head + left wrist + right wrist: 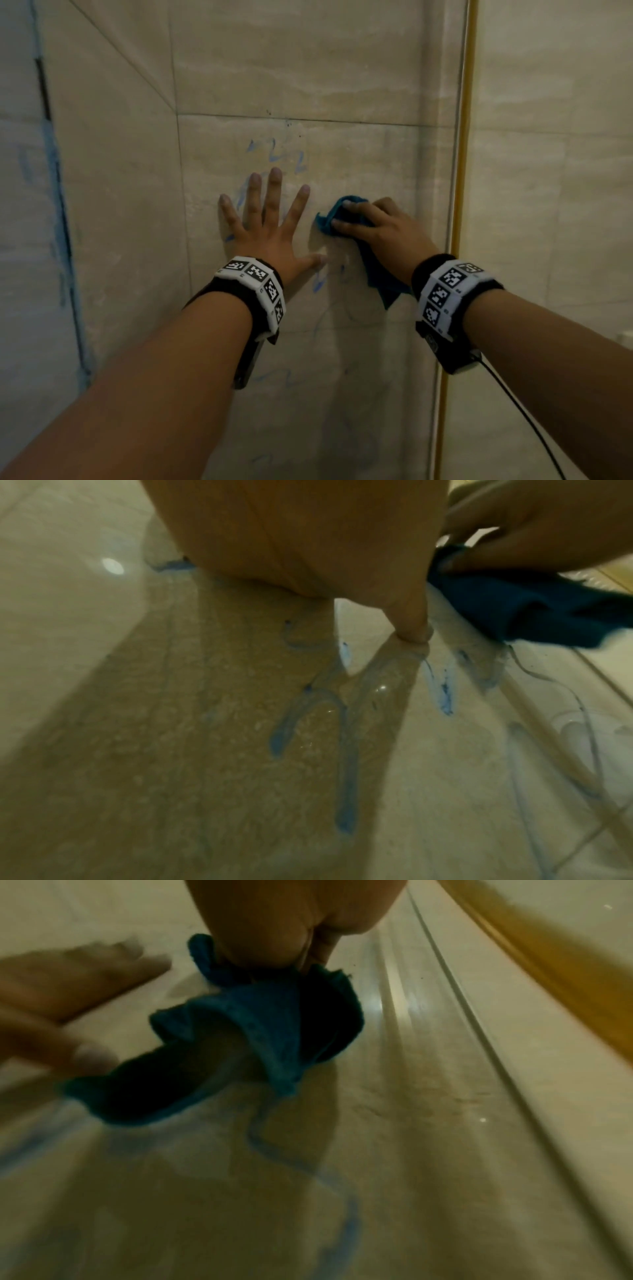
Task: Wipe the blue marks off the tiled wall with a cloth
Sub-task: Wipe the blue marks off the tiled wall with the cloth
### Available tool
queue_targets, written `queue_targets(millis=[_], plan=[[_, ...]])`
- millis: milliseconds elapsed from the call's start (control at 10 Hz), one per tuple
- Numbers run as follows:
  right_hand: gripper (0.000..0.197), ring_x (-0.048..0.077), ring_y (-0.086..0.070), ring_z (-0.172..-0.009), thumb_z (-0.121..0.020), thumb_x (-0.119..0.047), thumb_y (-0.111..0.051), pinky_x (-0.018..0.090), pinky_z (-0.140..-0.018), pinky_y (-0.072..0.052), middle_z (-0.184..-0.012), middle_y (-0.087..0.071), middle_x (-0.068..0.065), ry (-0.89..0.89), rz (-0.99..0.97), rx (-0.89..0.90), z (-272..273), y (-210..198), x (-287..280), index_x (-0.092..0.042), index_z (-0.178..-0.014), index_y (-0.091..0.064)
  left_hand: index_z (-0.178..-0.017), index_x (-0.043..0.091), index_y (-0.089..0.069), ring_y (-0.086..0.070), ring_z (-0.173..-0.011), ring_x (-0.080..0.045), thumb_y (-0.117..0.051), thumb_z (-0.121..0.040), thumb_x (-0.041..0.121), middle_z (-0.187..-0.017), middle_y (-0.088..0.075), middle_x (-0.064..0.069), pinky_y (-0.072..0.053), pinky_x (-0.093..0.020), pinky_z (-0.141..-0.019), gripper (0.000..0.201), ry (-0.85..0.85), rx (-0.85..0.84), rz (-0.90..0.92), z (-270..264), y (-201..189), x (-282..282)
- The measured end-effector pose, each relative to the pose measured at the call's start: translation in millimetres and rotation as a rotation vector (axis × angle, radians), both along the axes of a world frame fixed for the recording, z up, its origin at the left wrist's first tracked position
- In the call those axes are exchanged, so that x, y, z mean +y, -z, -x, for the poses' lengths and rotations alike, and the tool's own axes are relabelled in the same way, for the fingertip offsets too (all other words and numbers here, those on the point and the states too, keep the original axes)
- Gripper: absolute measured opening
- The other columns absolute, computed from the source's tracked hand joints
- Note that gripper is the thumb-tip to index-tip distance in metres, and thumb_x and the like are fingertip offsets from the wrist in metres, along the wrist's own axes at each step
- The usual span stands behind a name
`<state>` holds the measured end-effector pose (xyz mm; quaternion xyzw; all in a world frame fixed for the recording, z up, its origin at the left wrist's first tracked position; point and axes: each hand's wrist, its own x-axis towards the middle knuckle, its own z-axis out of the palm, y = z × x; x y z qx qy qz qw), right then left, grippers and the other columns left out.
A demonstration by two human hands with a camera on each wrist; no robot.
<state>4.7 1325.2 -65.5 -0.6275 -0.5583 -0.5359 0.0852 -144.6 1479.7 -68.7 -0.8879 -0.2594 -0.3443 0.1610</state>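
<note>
Cloth (342, 214) gripped by right hand (380, 226), left hand (270, 233) splayed on wall (308, 68)

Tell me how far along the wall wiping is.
Done: only faint smears show below the cloth. In hand: the right hand presses the cloth to the wall while the left hand lies flat beside it. Left: blue marks above the left hand's fingers, below its thumb, and lower down.

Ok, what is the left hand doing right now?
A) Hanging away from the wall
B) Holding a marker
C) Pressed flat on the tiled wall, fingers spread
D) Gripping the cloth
C: the left hand lies flat on the tiled wall with fingers spread, while the right hand holds the blue cloth beside it.
</note>
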Motion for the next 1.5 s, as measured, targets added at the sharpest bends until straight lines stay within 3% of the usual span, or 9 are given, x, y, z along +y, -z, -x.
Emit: queue_targets(millis=[100,200,300,400,500,600,800,1100,1500], plan=[[0.051,0.045,-0.054,-0.094,-0.078,-0.002,-0.063,0.049,-0.076,-0.051,-0.126,-0.055,0.021,-0.007,-0.182,0.145,4.7,-17.8,2.2,-0.016,-0.127,-0.06,-0.123,0.038,0.051,0.042,-0.133,-0.033,-0.032,-0.072,0.087,-0.138,0.055,-0.004,0.01,-0.068,-0.107,0.109,0.007,0.005,0.009,0.9,-0.4,0.7],[0.052,0.043,-0.048,-0.102,-0.079,0.002,-0.066,0.048,-0.083,-0.049,-0.127,-0.054,0.022,-0.019,-0.284,0.216,7.1,-17.8,12.0,-0.015,-0.127,-0.06,-0.123,0.038,0.051,0.042,-0.133,-0.033,-0.032,-0.073,0.087,-0.138,0.055,-0.004,0.01,-0.068,-0.107,0.109,0.004,-0.002,0.006,0.5,0.2,0.5],[0.047,0.032,-0.039,-0.095,-0.074,-0.005,-0.068,0.044,-0.075,-0.052,-0.121,-0.06,0.019,-0.066,-0.177,0.043,5.7,-3.9,16.6,-0.017,-0.119,-0.066,-0.125,0.037,0.05,0.04,-0.134,-0.033,-0.034,-0.073,0.086,-0.139,0.053,-0.005,0.011,-0.069,-0.107,0.111,0.003,-0.016,-0.012,0.3,1.4,0.7],[0.058,0.037,-0.053,-0.089,-0.065,-0.005,-0.083,0.044,-0.068,-0.054,-0.12,-0.061,0.017,-0.062,0.04,-0.058,4.6,6.4,12.4,-0.019,-0.119,-0.067,-0.128,0.036,0.049,0.04,-0.134,-0.034,-0.035,-0.073,0.086,-0.139,0.053,-0.006,0.014,-0.069,-0.107,0.112,-0.003,-0.012,-0.024,0.0,1.7,1.3],[0.058,0.037,-0.054,-0.091,-0.066,-0.004,-0.081,0.045,-0.067,-0.054,-0.12,-0.061,0.017,-0.038,-0.025,0.01,6.4,-6.5,9.0,-0.019,-0.12,-0.066,-0.126,0.037,0.05,0.045,-0.13,-0.032,-0.035,-0.073,0.086,-0.138,0.054,-0.005,0.015,-0.068,-0.106,0.111,0.004,-0.009,-0.01,0.1,0.5,1.4],[0.048,0.044,-0.056,-0.096,-0.076,-0.004,-0.063,0.048,-0.078,-0.052,-0.123,-0.058,0.022,-0.019,-0.193,0.12,9.9,-28.8,4.1,-0.013,-0.124,-0.063,-0.123,0.038,0.052,0.047,-0.128,-0.031,-0.033,-0.072,0.087,-0.137,0.055,-0.003,0.016,-0.068,-0.106,0.11,0.004,-0.003,0.003,-0.2,0.0,1.9],[0.052,0.036,-0.031,-0.126,-0.097,-0.003,-0.039,0.043,-0.101,-0.035,-0.152,-0.03,0.009,0.146,-0.362,0.413,6.3,-50.6,-7.2,-0.02,-0.146,-0.035,-0.121,0.037,0.054,0.048,-0.126,-0.03,-0.031,-0.071,0.089,-0.137,0.056,-0.004,0.015,-0.068,-0.107,0.111,-0.008,0.019,0.011,1.2,-1.1,1.1],[0.053,0.035,-0.032,-0.114,-0.099,-0.007,-0.036,0.038,-0.091,-0.036,-0.158,-0.017,0.002,0.197,-0.365,0.571,11.2,11.7,-6.5,-0.024,-0.149,-0.027,-0.121,0.038,0.053,0.054,-0.12,-0.03,-0.033,-0.071,0.088,-0.135,0.057,-0.003,0.013,-0.068,-0.107,0.111,0.004,0.021,0.018,2.3,-0.8,0.4],[0.056,0.035,-0.031,-0.118,-0.097,0.0,-0.035,0.038,-0.098,-0.031,-0.159,-0.015,0.003,0.198,-0.411,0.604,10.5,12.3,-6.6,-0.024,-0.148,-0.028,-0.123,0.038,0.05,0.044,-0.132,-0.032,-0.032,-0.072,0.087,-0.137,0.055,-0.004,0.014,-0.068,-0.107,0.109,0.018,0.007,0.003,2.0,0.0,1.2]])
